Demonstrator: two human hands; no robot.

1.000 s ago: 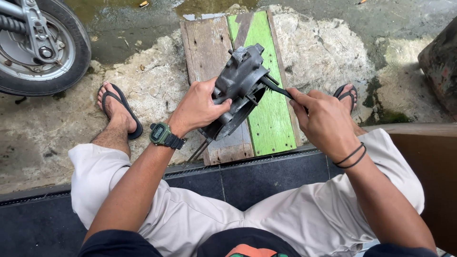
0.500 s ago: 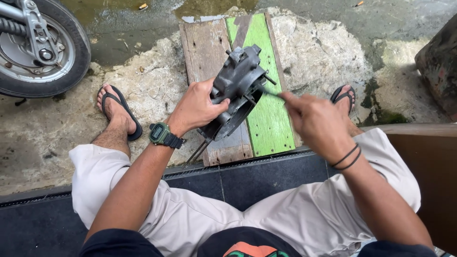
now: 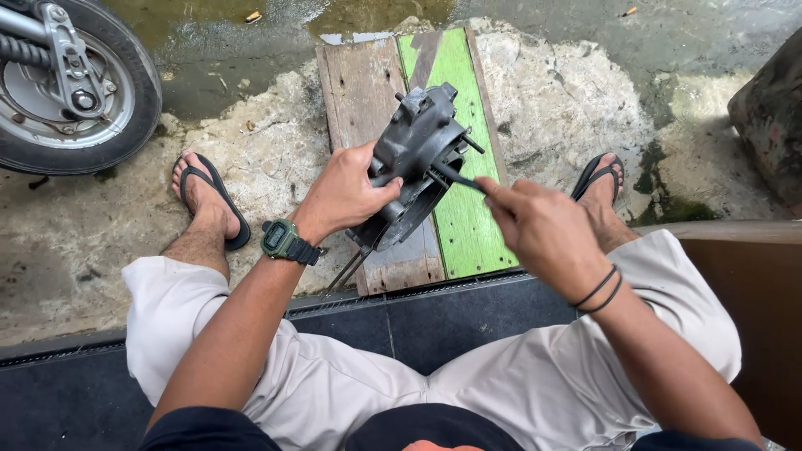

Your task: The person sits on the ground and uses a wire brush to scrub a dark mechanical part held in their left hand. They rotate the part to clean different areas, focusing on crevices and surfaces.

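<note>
Wheel (image 3: 71,83) parked at the far left, well apart from the board (image 3: 359,92). Left hand (image 3: 342,196) wrapped shut round the near left side of the casing (image 3: 413,150), fingers curled tight, probably to steady it tilted over the board's middle. Thin tool (image 3: 455,175) poked into the casing's right side, likely at its open face. Right hand (image 3: 543,234) closed on the tool's handle, fingers pinched, just right of the casing, above the board's green right edge.
</note>
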